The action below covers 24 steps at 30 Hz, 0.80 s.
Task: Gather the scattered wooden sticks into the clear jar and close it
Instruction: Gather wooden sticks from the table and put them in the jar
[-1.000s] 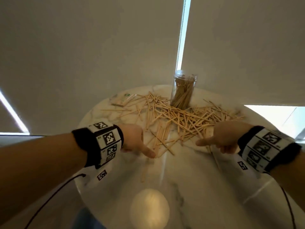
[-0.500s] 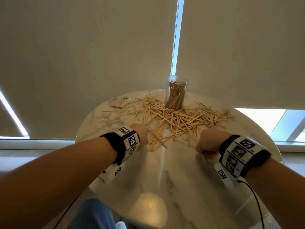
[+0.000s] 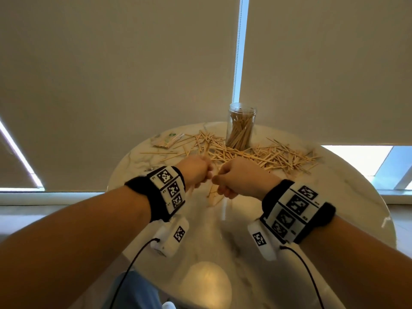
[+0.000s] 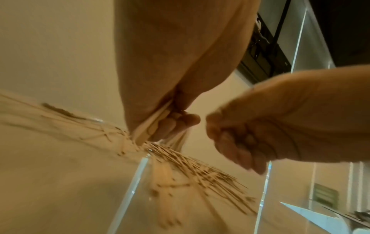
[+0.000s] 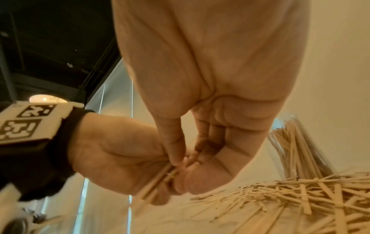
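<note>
A clear jar (image 3: pixel 240 128) stands open at the table's far edge, with sticks upright inside it; in the right wrist view the jar (image 5: pixel 300 142) is at the right. Loose wooden sticks (image 3: pixel 267 157) lie scattered in front of it and to its right. My left hand (image 3: pixel 199 170) is a fist round a bundle of sticks (image 4: pixel 152 126). My right hand (image 3: pixel 237 177) is right beside it, knuckles almost meeting. In the right wrist view my right hand's (image 5: pixel 200 158) thumb and curled fingers pinch the same bundle (image 5: pixel 158 178). I see no lid.
A small clear packet (image 3: pixel 166 140) lies at the back left of the round marble table (image 3: pixel 223 230). A few single sticks (image 3: pixel 156 152) lie near it. Closed roller blinds hang just behind the table.
My hands were apart on the table, at the near edge of the stick pile. They have come together at the middle, both curled round sticks.
</note>
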Each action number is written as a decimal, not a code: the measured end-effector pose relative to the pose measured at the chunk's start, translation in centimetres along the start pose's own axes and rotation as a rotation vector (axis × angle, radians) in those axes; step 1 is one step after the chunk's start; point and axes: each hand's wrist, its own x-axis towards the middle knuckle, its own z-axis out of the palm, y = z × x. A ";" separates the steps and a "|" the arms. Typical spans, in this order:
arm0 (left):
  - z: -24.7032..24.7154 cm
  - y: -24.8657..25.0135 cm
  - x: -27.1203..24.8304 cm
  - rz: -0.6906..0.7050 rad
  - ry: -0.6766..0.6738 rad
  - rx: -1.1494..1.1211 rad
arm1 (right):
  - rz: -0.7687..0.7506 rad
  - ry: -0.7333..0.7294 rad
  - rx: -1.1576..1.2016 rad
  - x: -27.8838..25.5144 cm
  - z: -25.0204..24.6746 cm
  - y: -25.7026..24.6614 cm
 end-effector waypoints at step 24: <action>-5.3 -3.6 5.5 -0.068 -0.012 1.181 | 0.252 -0.174 -0.790 6.7 -0.9 0.8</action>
